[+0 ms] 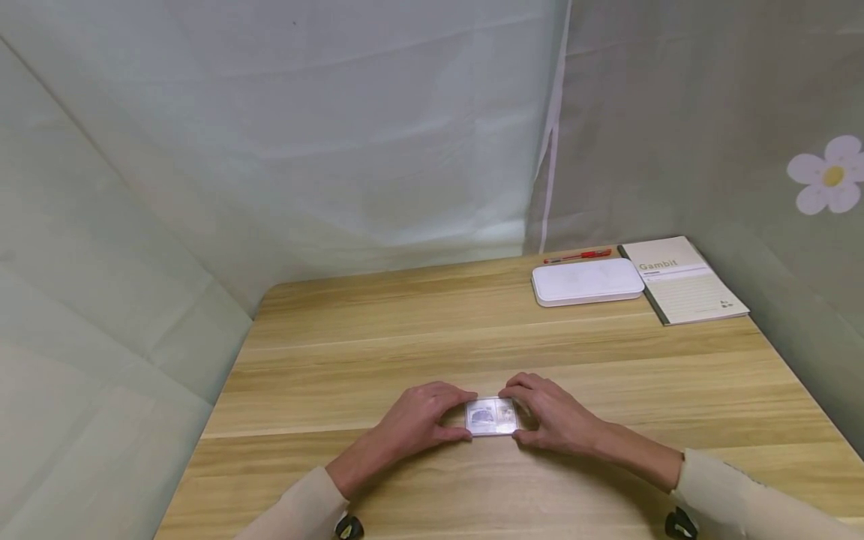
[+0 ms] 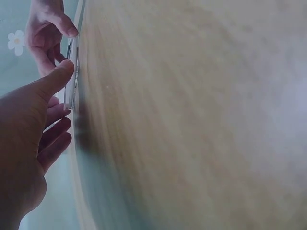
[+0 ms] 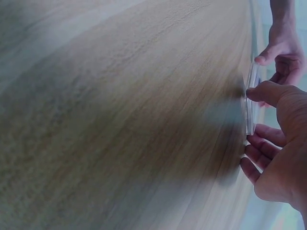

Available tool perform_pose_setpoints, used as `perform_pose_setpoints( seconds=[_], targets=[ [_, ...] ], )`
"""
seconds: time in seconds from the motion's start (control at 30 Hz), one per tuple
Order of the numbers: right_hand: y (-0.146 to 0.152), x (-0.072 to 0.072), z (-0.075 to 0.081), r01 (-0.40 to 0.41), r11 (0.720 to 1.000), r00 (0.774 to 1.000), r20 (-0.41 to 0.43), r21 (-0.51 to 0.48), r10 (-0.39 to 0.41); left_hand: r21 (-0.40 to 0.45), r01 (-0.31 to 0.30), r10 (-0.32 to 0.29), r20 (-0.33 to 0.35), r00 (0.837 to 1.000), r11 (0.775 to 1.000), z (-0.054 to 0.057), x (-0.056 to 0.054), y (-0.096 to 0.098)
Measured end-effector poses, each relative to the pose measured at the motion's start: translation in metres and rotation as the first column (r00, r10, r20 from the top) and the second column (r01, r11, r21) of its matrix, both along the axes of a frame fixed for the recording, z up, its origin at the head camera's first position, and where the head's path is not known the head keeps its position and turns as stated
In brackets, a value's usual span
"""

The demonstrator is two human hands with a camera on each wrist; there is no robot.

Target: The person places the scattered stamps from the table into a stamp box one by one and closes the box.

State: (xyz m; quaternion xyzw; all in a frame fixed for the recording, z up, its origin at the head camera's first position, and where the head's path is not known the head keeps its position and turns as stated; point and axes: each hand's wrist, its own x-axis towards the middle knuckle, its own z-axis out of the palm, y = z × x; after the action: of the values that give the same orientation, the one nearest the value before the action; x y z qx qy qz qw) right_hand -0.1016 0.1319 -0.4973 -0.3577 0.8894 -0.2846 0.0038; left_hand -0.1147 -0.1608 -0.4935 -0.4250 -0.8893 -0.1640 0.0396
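A small, flat, clear rectangular case [image 1: 491,417] with two stamp-like pictures inside lies level at the table's near middle. My left hand [image 1: 432,415] pinches its left end, thumb on the near edge and index finger on the far edge. At the right end, my right hand [image 1: 556,415] holds it the same way. In the left wrist view the case [image 2: 72,88] shows edge-on, very close to the tabletop; I cannot tell whether it touches. The right wrist view shows the case's thin edge [image 3: 249,115], with the right fingers [image 3: 263,155] around its end.
Farther back on the wooden table [image 1: 378,322] lie a white flat box [image 1: 587,282], a red pen [image 1: 577,256] behind it and a notebook [image 1: 688,289] marked "Gambit" at the right. Pale cloth walls [image 1: 337,150] stand along the back and sides.
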Motion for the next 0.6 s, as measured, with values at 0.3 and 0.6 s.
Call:
perform_pose_setpoints(
  seconds=[0.3, 0.6],
  targets=[
    [-0.0003, 0.0004, 0.0010, 0.001, 1.000, 1.000, 0.001, 0.004, -0.001, -0.015, -0.015, 0.015, 0.030, 0.999, 1.000, 0.0016, 0.0010, 0.0020],
    [0.0011, 0.0014, 0.0042, -0.007, 1.000, 1.000, 0.002, -0.020, 0.007, -0.023, -0.016, 0.017, 0.028, 0.999, 1.000, 0.0041, 0.0025, 0.0023]
  ],
)
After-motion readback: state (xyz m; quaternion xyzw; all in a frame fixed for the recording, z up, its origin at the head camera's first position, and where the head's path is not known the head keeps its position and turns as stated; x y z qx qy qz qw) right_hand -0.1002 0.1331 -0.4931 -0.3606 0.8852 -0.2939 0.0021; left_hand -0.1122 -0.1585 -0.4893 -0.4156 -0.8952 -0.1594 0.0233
